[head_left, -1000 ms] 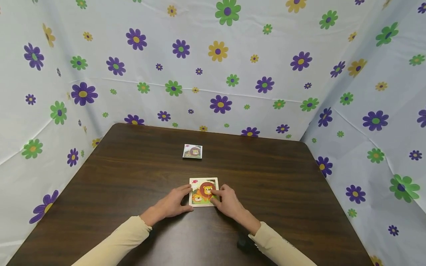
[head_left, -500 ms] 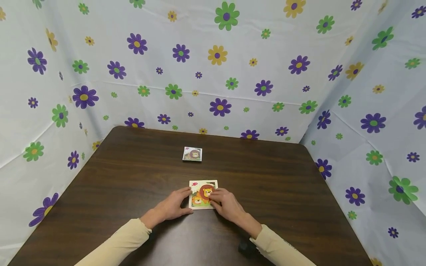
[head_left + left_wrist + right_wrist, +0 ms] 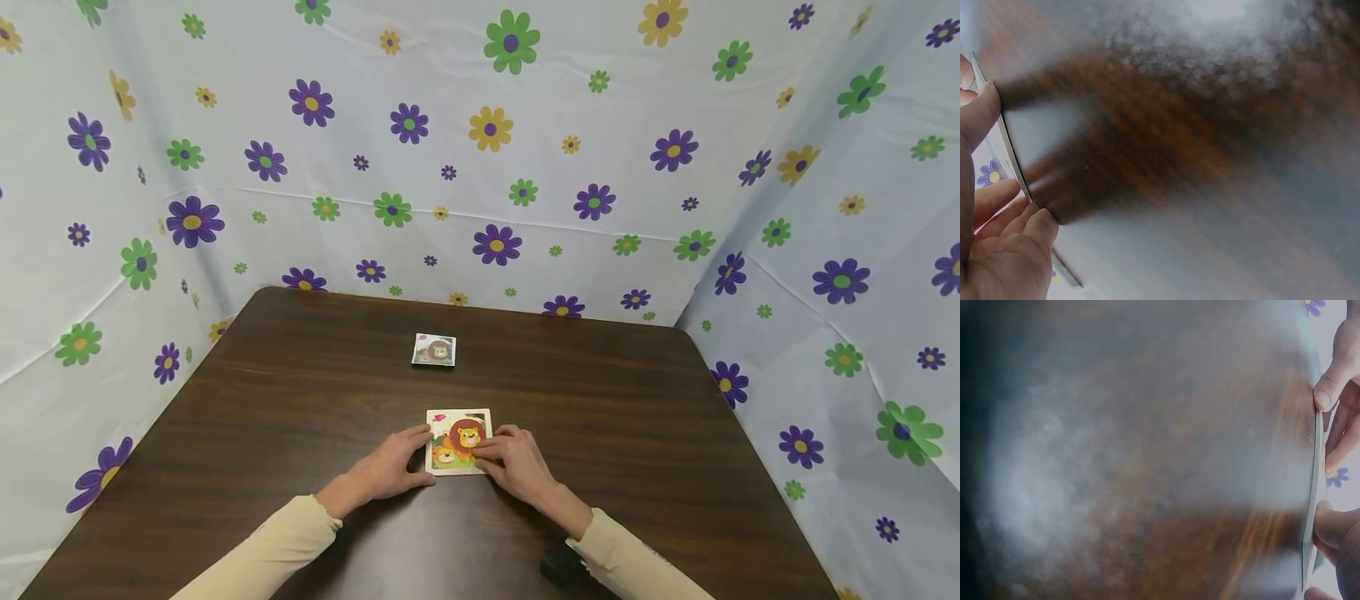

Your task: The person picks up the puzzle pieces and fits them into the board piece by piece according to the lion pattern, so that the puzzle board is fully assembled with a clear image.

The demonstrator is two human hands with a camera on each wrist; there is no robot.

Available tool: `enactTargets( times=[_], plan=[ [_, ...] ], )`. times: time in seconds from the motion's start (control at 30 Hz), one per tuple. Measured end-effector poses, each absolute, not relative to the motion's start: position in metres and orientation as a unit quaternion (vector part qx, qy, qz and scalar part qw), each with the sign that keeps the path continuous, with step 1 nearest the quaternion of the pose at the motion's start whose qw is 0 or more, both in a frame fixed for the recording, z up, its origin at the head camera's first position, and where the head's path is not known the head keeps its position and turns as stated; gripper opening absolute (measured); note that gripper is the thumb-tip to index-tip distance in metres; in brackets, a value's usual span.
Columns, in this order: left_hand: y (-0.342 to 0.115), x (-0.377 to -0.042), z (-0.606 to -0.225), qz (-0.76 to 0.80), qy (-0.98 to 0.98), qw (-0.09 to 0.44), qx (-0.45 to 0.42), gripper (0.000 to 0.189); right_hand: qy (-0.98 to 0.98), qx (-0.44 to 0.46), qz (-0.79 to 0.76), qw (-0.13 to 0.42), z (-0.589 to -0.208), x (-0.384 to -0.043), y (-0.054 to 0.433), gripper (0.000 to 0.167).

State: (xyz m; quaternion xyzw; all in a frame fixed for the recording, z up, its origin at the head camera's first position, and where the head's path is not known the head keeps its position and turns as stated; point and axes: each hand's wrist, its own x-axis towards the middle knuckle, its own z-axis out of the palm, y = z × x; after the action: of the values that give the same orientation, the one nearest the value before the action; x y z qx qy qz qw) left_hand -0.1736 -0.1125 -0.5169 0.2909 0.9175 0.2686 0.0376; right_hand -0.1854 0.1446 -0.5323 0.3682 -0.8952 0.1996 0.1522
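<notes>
A square lion jigsaw puzzle (image 3: 448,442) in a pale frame lies on the dark table, picture side up. My left hand (image 3: 386,464) grips its left side, fingertips at the edge and thumb by the near left corner. Over the right edge reaches my right hand (image 3: 519,462), its thumb and fingers holding the lower right part and covering some of the picture. The left wrist view shows fingertips (image 3: 1041,225) against the puzzle's thin edge (image 3: 1011,150). In the right wrist view, a thumb (image 3: 1325,397) touches that same frame, seen edge-on.
Beyond the puzzle lies a small square card (image 3: 433,351) with a matching lion picture. The brown wooden table (image 3: 600,400) is enclosed at the back and sides by a white flowered curtain (image 3: 480,183). A dark object (image 3: 557,567) sits beneath the right wrist.
My right fingers have drawn back slightly to the right and nearer, uncovering more of the lion's face. My left hand stays at the puzzle's left edge. The head view has tilted slightly up.
</notes>
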Motion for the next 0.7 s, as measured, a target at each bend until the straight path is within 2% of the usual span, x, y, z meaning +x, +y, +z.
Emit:
enactTargets(
  times=[0.53, 0.7],
  plan=[
    [-0.1115, -0.172, -0.5202, 0.272, 0.918, 0.049, 0.284, 0.069, -0.915, 0.324, 0.212, 0.112, -0.5314, -0.1764, 0.1459, 0.021],
    [-0.1116, -0.1732, -0.5176, 0.271, 0.917, 0.042, 0.288, 0.068, -0.921, 0.314, 0.199, 0.119, -0.5328, -0.176, 0.1472, 0.023]
  ],
)
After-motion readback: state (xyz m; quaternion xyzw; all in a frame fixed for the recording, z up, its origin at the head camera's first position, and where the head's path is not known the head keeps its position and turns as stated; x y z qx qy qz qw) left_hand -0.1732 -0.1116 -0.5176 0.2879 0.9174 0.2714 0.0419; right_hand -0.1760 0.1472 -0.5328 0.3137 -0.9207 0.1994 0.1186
